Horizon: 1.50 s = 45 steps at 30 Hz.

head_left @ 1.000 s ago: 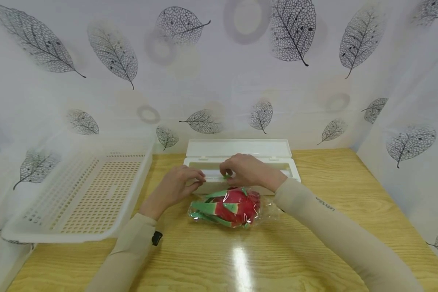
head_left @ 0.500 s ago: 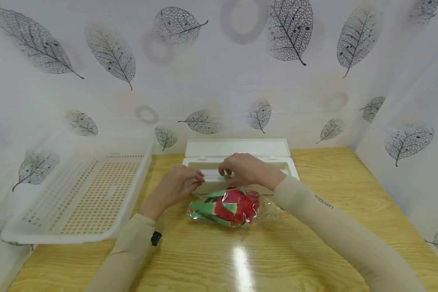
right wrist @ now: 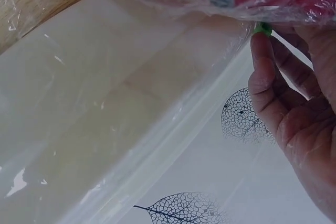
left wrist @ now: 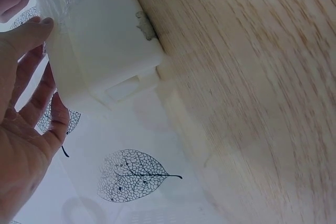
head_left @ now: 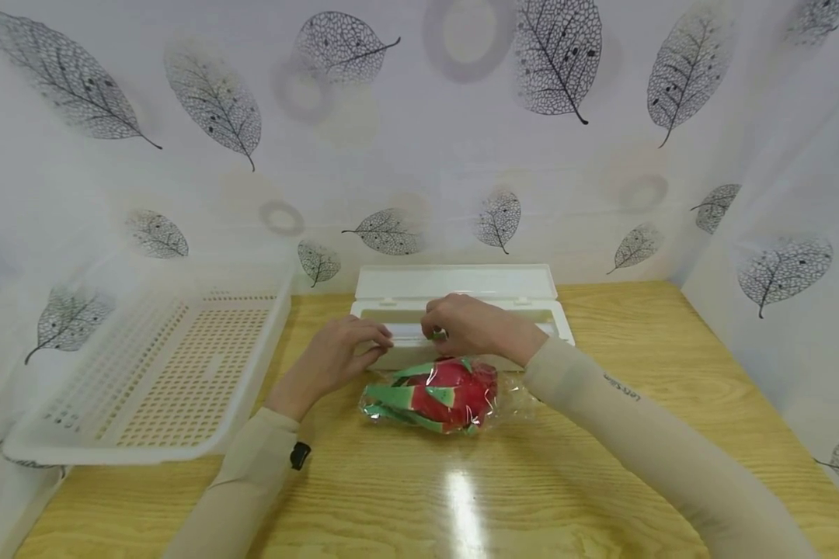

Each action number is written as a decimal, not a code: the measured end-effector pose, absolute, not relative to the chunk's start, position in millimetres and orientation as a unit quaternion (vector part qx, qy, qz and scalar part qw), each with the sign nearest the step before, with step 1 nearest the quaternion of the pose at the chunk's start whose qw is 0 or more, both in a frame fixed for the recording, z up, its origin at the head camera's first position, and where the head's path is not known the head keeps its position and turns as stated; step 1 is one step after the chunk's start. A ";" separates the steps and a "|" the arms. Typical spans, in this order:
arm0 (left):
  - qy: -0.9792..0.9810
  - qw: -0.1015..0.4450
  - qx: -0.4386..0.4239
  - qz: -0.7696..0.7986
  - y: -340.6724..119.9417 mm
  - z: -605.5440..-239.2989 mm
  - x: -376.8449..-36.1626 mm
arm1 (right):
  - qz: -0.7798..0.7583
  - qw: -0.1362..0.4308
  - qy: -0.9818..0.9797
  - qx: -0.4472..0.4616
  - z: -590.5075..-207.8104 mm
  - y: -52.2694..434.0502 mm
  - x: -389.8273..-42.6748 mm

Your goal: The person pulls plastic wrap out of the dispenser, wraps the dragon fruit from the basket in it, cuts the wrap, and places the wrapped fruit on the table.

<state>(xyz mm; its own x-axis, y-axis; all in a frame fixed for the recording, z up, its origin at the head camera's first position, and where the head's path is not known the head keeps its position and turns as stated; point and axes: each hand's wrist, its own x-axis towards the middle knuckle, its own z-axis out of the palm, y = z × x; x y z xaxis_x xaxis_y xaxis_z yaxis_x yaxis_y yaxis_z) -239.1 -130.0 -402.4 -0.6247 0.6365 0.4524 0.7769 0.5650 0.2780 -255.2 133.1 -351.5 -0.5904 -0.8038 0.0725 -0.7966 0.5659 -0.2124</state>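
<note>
A long white cling film dispenser stands at the back middle with its lid raised. My left hand holds its front rim near the left end, thumb in front and fingertips over the edge; in the left wrist view, that hand is beside the box end. My right hand pinches a small green slide cutter at the front edge, mostly hidden by the fingers in the head view. A red and green dragon fruit, wrapped in clear film, lies right in front of the dispenser.
A white perforated basket stands on the left of the wooden table. Directly behind the dispenser hangs a white cloth with a leaf print. Clear film spreads over the dispenser's front in the right wrist view.
My right hand has shifted very slightly to the right along the front edge with the green slide cutter. The left hand, dispenser and dragon fruit stay in place.
</note>
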 end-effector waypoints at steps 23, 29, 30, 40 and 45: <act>-0.867 0.160 -0.409 -0.235 -129.3 -403.0 -239.2 | -0.102 0.015 0.899 -0.426 -350.7 140.4 -249.9; -0.869 0.157 -0.407 -0.236 -129.5 -402.1 -239.2 | -0.104 0.009 0.899 -0.426 -352.0 141.8 -250.8; -0.868 0.157 -0.407 -0.235 -129.4 -402.0 -239.1 | -0.104 0.009 0.898 -0.427 -352.0 142.1 -250.9; -0.860 0.186 -0.439 -0.182 -129.7 -401.0 -238.9 | -0.112 0.015 0.896 -0.430 -352.4 145.3 -250.9; -0.860 0.207 -0.442 -0.150 -129.8 -402.1 -237.8 | -0.112 0.015 0.896 -0.430 -351.1 147.1 -249.6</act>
<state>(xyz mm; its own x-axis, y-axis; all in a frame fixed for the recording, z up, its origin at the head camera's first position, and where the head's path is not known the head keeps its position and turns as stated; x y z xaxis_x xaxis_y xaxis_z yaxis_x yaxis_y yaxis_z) -237.8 -129.8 -402.1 -0.5241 0.6977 0.4884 0.8219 0.5646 0.0754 -249.6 147.1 -351.1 -0.6296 -0.7738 0.0686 -0.7669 0.6050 -0.2139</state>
